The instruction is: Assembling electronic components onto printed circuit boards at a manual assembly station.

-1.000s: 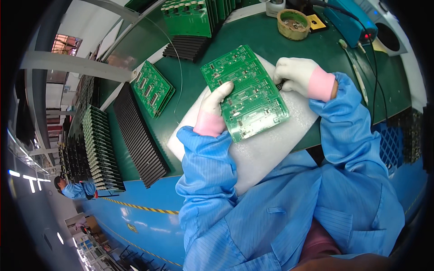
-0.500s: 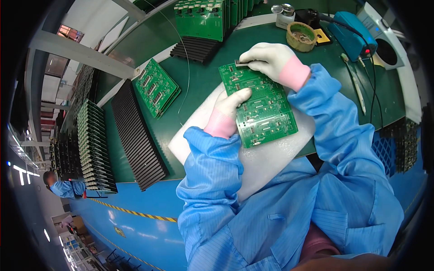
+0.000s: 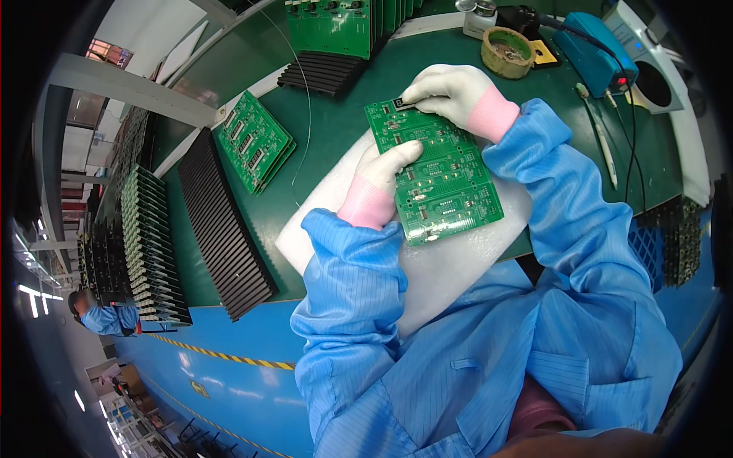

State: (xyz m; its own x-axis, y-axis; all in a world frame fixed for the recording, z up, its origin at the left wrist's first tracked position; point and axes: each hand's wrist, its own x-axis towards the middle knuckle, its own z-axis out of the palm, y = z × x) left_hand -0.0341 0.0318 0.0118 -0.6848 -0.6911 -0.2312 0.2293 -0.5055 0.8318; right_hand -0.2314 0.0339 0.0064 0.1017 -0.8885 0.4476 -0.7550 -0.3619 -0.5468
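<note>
A green circuit board (image 3: 450,182) is held tilted above a white foam sheet (image 3: 447,278). My left hand (image 3: 384,172), in a white glove with a pink cuff, grips the board's left edge, thumb on its upper face. At the far end of the board, my right hand (image 3: 452,93), gloved alike, pinches a small black digit display (image 3: 399,104) against the top left corner. The display's face points up; its right part is under my fingertips. Whether its pins sit in the board I cannot tell.
Left of the foam stand stacked green boards (image 3: 256,145) and a black slotted rack (image 3: 225,229). More upright boards (image 3: 328,27) fill a rack at the back. A round tub (image 3: 508,53), blue soldering station (image 3: 592,57) and brush (image 3: 599,137) lie right. A person (image 3: 107,317) sits far left.
The display has tipped over, so its digit face now shows at the board's corner. Both hands keep their hold. The whole view has shifted slightly.
</note>
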